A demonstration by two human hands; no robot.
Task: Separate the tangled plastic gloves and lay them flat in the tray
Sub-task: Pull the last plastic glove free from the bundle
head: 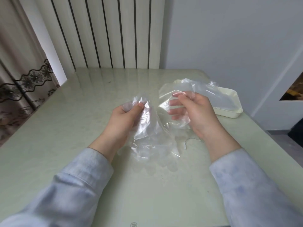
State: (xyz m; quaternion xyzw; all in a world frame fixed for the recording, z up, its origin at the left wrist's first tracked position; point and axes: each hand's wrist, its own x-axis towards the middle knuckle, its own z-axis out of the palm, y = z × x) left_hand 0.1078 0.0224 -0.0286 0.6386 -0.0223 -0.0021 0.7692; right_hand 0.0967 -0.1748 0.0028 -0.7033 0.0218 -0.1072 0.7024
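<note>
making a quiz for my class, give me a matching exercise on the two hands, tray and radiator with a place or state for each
1 left hand
2 right hand
3 tray
4 radiator

A white, behind the table
B pinches the spread glove
C cream, far right on the table
D grips the crumpled glove

Pairs: 1-D, 2-B, 3-C, 4-A
</note>
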